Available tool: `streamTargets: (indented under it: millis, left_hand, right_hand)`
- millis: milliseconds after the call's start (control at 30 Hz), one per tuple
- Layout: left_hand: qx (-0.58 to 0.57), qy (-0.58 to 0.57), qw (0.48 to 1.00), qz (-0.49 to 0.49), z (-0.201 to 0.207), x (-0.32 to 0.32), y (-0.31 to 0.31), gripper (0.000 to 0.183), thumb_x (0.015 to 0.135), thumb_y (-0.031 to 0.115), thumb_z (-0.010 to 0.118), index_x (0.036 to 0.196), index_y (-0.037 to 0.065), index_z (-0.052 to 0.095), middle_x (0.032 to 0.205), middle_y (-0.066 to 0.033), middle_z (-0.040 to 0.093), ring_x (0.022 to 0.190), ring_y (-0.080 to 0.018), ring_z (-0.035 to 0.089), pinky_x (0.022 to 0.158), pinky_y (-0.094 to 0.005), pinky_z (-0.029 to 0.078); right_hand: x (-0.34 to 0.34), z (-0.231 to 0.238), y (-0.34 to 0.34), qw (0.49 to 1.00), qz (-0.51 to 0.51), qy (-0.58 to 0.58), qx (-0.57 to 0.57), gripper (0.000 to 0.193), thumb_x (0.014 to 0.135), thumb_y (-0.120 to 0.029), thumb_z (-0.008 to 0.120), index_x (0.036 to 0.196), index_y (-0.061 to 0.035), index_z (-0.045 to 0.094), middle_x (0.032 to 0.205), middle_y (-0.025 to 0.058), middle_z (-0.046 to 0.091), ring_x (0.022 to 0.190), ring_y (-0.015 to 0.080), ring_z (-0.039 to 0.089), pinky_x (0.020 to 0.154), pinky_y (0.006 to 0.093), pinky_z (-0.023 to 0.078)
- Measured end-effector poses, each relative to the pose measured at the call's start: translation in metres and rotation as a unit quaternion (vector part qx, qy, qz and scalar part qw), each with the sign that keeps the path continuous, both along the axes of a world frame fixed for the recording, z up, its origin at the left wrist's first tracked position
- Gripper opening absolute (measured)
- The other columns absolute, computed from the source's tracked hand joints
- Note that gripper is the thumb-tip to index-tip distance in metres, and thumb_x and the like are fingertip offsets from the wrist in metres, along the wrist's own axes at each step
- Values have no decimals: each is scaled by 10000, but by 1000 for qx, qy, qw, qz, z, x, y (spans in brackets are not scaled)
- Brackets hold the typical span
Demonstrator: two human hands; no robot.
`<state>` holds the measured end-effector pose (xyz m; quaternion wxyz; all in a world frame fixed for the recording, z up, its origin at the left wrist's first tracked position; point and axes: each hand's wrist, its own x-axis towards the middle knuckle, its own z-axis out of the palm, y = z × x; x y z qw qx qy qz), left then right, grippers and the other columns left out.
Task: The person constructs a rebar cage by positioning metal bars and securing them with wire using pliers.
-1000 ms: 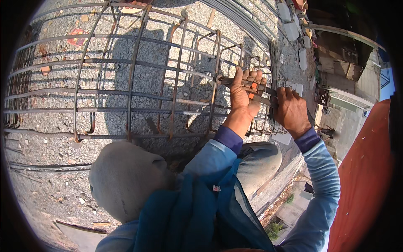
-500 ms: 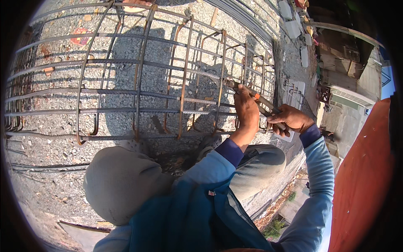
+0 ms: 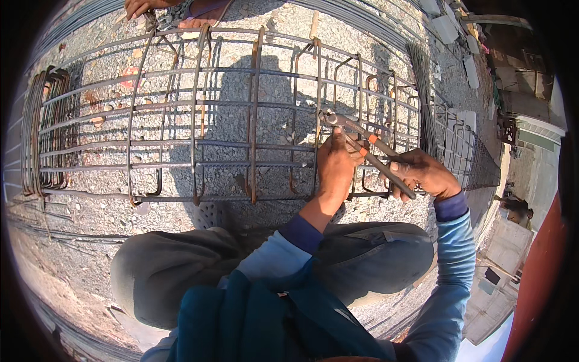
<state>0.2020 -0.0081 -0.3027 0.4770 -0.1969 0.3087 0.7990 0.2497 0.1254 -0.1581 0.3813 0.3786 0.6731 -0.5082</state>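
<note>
My right hand (image 3: 427, 174) is closed round the handles of a pair of long-handled pincers (image 3: 386, 171) with orange bands. The pincers' jaws are at a crossing of the rebar cage (image 3: 224, 165), against an upright stirrup. Just below the jaws is my left hand (image 3: 338, 164), its thumb and fingers pinched together beside the near handle. What lies between those fingertips is too small to make out. The cage, long bars with several bent stirrups, spans the ground before my knees.
A co-worker's hand (image 3: 140, 7) is at the cage's far left side. Bundled stirrups (image 3: 47, 130) stand at its left end. Thin tie wire (image 3: 424, 99) lies in a bunch at the right. Long bars (image 3: 78, 24) lie beyond the cage, with pale blocks (image 3: 444, 30) behind.
The pincers' handles have spread apart, and my right hand has moved slightly right. My left hand is lower and farther left. The view has shifted, bringing the co-worker's hand into sight.
</note>
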Motion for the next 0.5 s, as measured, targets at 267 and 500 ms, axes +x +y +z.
streamTargets:
  millis: [267,500]
  left_hand:
    - [-59,80,991,-95,6,-19,8,466,1009,344,321,962,-46,570,874,-195,675,759,-267,682,717,-380,562]
    - [-151,166,934,-277,39,-73,-18,354,965,259,412,834,-34,562,741,-209,669,617,-270,682,550,-333,559]
  right_hand:
    - [-10,17,25,962,75,134,227,340,861,-294,689,928,35,634,595,16,554,562,76,522,528,253,421]
    - [26,-46,82,963,-227,143,-3,338,876,-331,643,834,4,630,508,24,504,360,98,464,328,216,402]
